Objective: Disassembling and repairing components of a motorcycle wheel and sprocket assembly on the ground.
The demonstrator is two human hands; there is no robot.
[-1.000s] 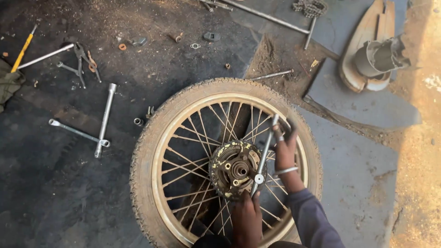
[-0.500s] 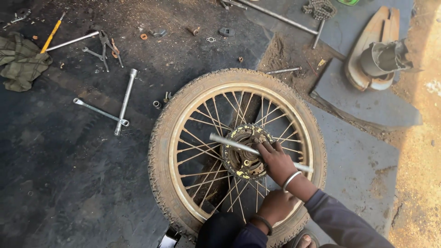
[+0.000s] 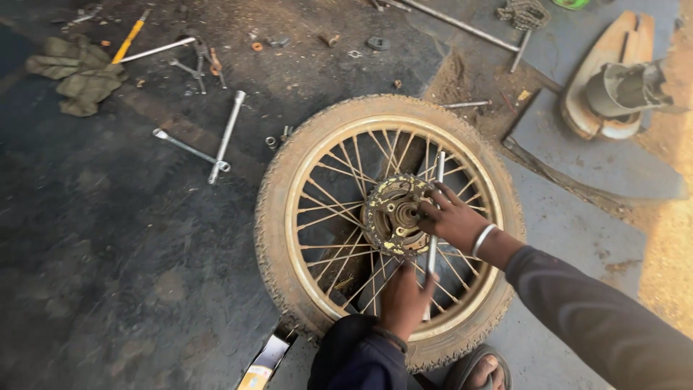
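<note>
A dusty spoked wheel with a tan rim point(image 3: 289, 217) lies flat on the dark floor. The left hand point(image 3: 404, 300), at 6 o'clock, pinches a long silver rod point(image 3: 435, 217). The right hand point(image 3: 455, 220) presses it beside the rusty hub point(image 3: 390, 213).

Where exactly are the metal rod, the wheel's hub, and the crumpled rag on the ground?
metal rod point(image 3: 439, 165): head view, on its bare upper end.
wheel's hub point(image 3: 393, 214): head view, on the round centre plate.
crumpled rag point(image 3: 78, 68): head view, on the middle of the cloth.
</note>
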